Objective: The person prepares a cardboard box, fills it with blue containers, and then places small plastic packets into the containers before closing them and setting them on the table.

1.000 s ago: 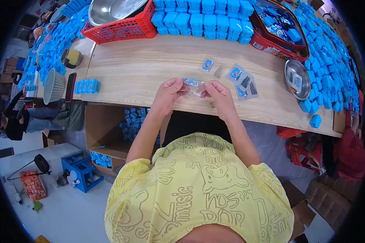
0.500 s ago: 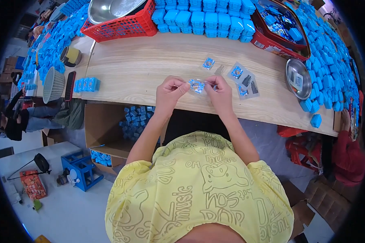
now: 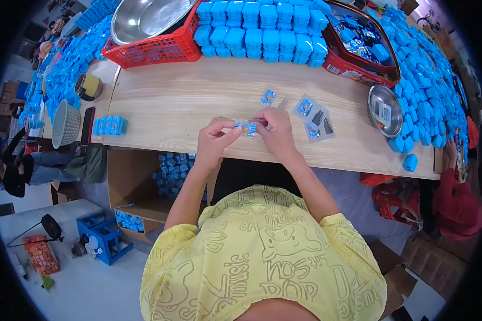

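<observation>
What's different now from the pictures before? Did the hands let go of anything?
No, both hands, left and right, kept hold of the little blue packet. Its patterned face showed wide just before; now it looks narrower, tilted or folded, I can't tell which. The blue boxes, metal bowl and red basket stayed put; only the view shifted a bit.
</observation>
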The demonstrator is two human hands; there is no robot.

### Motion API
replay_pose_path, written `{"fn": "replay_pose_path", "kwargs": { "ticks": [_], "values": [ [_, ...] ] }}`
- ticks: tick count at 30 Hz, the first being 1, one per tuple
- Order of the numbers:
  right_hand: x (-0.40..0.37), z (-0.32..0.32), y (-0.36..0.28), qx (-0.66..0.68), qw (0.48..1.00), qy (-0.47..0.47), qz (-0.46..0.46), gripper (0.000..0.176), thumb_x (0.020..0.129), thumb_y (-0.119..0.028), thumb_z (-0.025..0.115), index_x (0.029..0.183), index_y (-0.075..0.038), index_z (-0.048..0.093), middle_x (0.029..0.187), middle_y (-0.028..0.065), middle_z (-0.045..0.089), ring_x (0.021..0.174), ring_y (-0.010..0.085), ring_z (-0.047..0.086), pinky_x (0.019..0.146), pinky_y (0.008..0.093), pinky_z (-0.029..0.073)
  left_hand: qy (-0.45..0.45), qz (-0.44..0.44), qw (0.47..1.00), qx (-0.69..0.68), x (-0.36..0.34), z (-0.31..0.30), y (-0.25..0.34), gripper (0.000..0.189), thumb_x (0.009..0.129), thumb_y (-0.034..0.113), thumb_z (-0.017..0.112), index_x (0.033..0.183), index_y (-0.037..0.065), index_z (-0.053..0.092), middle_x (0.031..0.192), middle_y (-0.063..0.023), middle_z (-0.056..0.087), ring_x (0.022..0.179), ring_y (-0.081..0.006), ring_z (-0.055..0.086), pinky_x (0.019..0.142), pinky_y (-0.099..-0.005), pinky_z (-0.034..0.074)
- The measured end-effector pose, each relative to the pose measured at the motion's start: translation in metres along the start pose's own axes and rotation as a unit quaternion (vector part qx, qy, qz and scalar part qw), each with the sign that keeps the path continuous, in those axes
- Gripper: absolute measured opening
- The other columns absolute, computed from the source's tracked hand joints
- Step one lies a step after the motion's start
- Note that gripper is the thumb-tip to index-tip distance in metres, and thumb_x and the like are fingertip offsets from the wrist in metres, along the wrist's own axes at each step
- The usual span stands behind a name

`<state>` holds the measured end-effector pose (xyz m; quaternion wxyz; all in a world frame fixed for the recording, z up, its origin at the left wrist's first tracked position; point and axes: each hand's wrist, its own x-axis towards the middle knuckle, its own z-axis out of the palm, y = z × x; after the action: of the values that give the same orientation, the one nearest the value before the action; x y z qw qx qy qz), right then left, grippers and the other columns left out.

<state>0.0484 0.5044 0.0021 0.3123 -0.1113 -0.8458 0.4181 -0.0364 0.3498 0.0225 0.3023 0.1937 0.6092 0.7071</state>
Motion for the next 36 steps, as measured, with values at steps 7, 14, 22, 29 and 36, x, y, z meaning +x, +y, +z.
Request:
{"fn": "replay_pose_path", "kwargs": {
  "ticks": [7,14,22,29,36],
  "values": [
    [0.011,-0.003,0.000,-0.025,0.999,-0.042,-0.014,0.013,0.072,-0.003,0.067,0.081,-0.008,0.058,0.075,0.0028,0.057,0.074,0.0192,0.057,0.072,0.0348,0.038,-0.006,-0.057,0.998,0.022,0.003,-0.011,-0.006,0.008,0.082,0.007,0.065,0.089,0.002,0.064,0.081,-0.0001,0.062,0.076,-0.0063,0.054,0.072,-0.0213,0.043],
    [0.023,-0.023,0.008,0.094,0.992,-0.006,0.090,0.034,0.080,-0.014,0.064,0.110,-0.006,0.051,0.100,0.0076,0.054,0.090,0.0174,0.055,0.079,0.0310,0.042,0.029,-0.031,0.993,0.109,0.058,-0.055,-0.009,0.013,0.088,0.017,0.060,0.089,0.005,0.064,0.082,0.0016,0.062,0.076,-0.0039,0.051,0.071,-0.0208,0.041],
    [0.068,-0.073,0.136,0.091,0.943,0.218,0.234,0.052,0.077,-0.003,0.058,0.126,0.001,0.041,0.123,0.0138,0.049,0.093,0.0160,0.053,0.077,0.0273,0.046,0.004,0.008,0.997,0.076,0.173,-0.112,-0.014,0.014,0.087,0.023,0.061,0.086,0.009,0.063,0.076,0.0060,0.054,0.066,-0.0039,0.045,0.062,-0.0187,0.036],
    [0.093,-0.079,0.148,0.128,0.942,0.153,0.268,0.056,0.075,0.002,0.051,0.129,0.002,0.035,0.126,0.0174,0.047,0.090,0.0198,0.057,0.067,0.0279,0.045,0.029,-0.027,0.996,0.079,0.195,-0.091,-0.008,0.014,0.087,0.024,0.062,0.085,0.010,0.061,0.076,0.0048,0.055,0.065,-0.0054,0.048,0.061,-0.0196,0.039],
    [0.109,-0.080,0.138,0.156,0.930,0.133,0.305,0.055,0.072,0.008,0.049,0.126,0.003,0.038,0.113,0.0168,0.052,0.075,0.0224,0.063,0.059,0.0292,0.049,0.006,-0.046,0.997,0.063,0.220,-0.089,-0.013,0.011,0.086,0.021,0.063,0.089,0.011,0.059,0.082,0.0023,0.061,0.071,-0.0081,0.056,0.063,-0.0212,0.044]
  ]
}}
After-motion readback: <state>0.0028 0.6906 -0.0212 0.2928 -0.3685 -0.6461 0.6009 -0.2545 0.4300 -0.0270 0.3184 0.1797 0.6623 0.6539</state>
